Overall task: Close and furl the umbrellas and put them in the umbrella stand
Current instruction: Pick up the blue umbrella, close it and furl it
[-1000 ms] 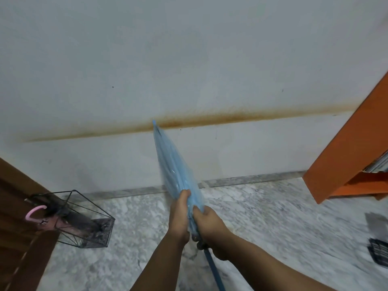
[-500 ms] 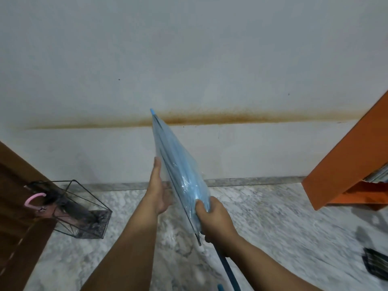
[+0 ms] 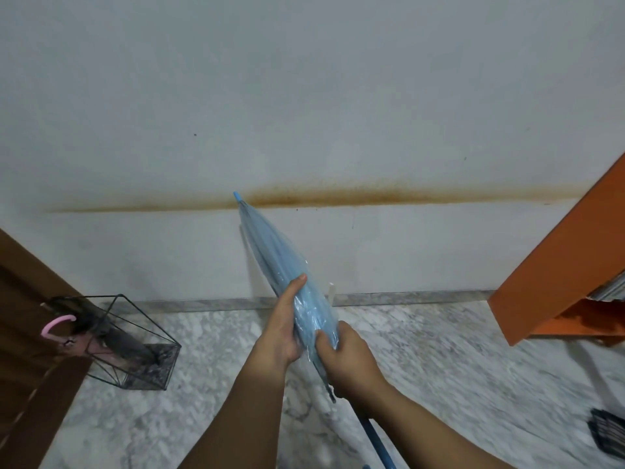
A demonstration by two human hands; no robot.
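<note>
A light blue umbrella [image 3: 270,252] is closed and points up and to the left, its tip in front of the wall. My left hand [image 3: 282,323] wraps round the folded canopy from the left. My right hand [image 3: 345,363] grips the canopy's lower end, just above the blue shaft [image 3: 375,441]. A black wire umbrella stand [image 3: 135,346] sits on the floor at the left. It holds a dark umbrella with a pink hooked handle [image 3: 55,326].
A stained white wall faces me, with marble floor [image 3: 439,367] below it. An orange shelf unit [image 3: 558,265] juts in at the right, a brown wooden door [image 3: 23,333] at the left. A dark object [image 3: 608,431] lies at the floor's right edge.
My left hand let go of the canopy half a second ago, then closed round it again higher up. The canopy now looks narrower and tighter.
</note>
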